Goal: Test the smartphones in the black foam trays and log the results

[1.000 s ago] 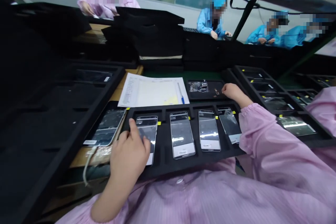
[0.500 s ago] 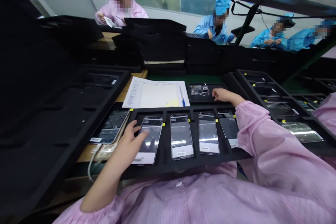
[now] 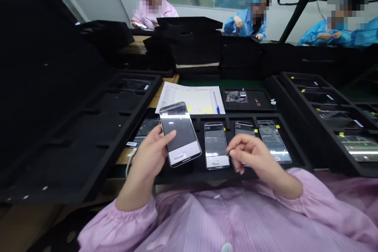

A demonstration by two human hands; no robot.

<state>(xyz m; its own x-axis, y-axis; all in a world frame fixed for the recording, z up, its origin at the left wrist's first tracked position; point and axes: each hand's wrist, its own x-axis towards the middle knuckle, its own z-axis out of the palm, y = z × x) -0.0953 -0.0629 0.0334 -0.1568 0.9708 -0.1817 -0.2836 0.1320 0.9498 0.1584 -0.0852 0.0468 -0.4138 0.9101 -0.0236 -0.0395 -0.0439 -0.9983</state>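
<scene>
My left hand point(image 3: 153, 149) grips a smartphone point(image 3: 180, 134) by its left edge, thumb on the screen, tilted above the black foam tray point(image 3: 195, 171). A pale band with a label shows at the screen's lower end. My right hand point(image 3: 249, 151) is closed in a pinch; a tiny dark thing shows at its fingertips, too small to name. It hovers over the tray, partly hiding a second phone point(image 3: 245, 127). Between my hands another phone point(image 3: 217, 145) lies in its slot. One more phone point(image 3: 274, 141) lies at the right end of the tray.
Behind are a paper sheet point(image 3: 191, 92) with a blue pen point(image 3: 216, 102) and a small black tray point(image 3: 248, 104) holding small parts. Larger trays with phones point(image 3: 317, 106) flank the right; a black tray point(image 3: 97, 114) stands left. Stacked black trays point(image 3: 196, 45) and co-workers are beyond.
My left hand has lifted the leftmost phone out of its slot. My right hand has come back from the small parts tray to above the phones, fingers pinched. The view has shifted slightly.
</scene>
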